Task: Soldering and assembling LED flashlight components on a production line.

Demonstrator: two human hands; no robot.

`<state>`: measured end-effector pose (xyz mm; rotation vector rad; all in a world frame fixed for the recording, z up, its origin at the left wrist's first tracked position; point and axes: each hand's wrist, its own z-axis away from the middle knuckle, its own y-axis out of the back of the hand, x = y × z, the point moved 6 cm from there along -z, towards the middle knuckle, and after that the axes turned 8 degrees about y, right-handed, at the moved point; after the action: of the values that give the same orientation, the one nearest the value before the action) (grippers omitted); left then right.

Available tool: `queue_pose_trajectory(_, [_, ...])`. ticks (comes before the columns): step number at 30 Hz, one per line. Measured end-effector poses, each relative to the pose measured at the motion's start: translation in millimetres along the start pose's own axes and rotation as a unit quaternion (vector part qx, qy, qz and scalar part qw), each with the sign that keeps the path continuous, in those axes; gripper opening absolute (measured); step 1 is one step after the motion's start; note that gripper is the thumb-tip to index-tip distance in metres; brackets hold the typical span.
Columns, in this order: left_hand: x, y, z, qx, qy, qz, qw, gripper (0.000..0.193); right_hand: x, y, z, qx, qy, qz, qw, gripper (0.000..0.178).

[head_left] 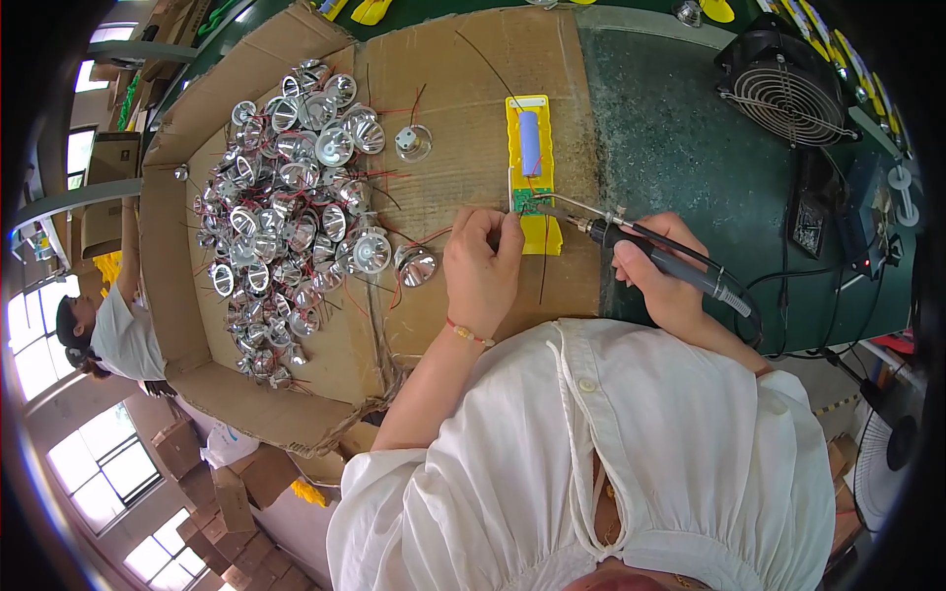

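On a sheet of cardboard lies a yellow plastic housing [541,236] with a blue-violet cylindrical battery [530,144] and a small green circuit board [525,202] in it. My left hand [483,261] is closed in a pinch at the board's left edge. Thin red wires [432,237] run into it from a silvery lamp reflector [417,266] to its left; the pinched ends are hidden by the fingers. In my right hand [665,276] is a soldering iron [680,268], a thin metal feed tube [581,204] fixed along it. Tip and tube both reach the board.
A cardboard box [187,286] on the left holds a heap of silvery reflectors [286,217] with wires. One wired reflector [413,144] lies apart. At the right stand a black fan with a wire guard [788,98] and trailing black cables [783,300]. Another person [123,330] is at far left.
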<state>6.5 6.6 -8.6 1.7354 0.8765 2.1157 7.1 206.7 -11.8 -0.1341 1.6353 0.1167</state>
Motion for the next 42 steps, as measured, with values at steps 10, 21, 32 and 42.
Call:
queue_pose_trajectory(10, [2.2,0.8,3.8,0.038,0.013,0.001,0.999,0.016,4.5,-1.2,-4.8,0.006,0.001,-0.020,1.000,0.012])
queue_pose_trajectory(21, [0.6,0.6,6.3,0.042,0.031,-0.003,0.999,0.018,1.0,5.9,-1.6,0.025,-0.031,-0.076,0.996,0.016])
queue_pose_trajectory(32, [-1.1,0.1,6.6,0.023,0.075,-0.013,0.997,0.022,2.0,4.3,-5.7,0.005,-0.042,-0.082,0.996,0.015])
queue_pose_trajectory(42, [-6.8,-1.9,12.0,0.000,0.109,0.085,0.990,0.017,2.0,17.0,-3.7,0.014,-0.036,-0.087,0.995,0.014])
